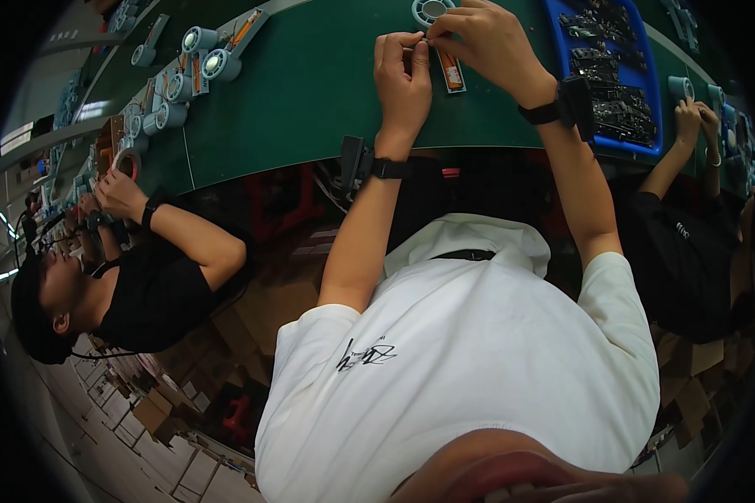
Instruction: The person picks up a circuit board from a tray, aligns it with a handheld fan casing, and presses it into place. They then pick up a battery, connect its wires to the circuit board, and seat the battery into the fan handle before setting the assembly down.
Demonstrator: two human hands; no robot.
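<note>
My left hand (403, 80) and my right hand (493, 49) meet over the far part of the green table, fingertips nearly touching. Both are closed in a pinch around something small and dark that I cannot make out. Just beneath them lies a light-blue device with a round ring-shaped head (433, 9). Its open handle (452, 73) points toward me and shows an orange part inside. My right hand covers the middle of this device.
A blue tray (658, 126) holding many small dark parts stands right of my right hand. Several similar light-blue devices (221, 64) lie along the left side of the green table (285, 92). Co-workers sit left and right, one person's hand (122, 195) near a roll of tape (127, 163).
</note>
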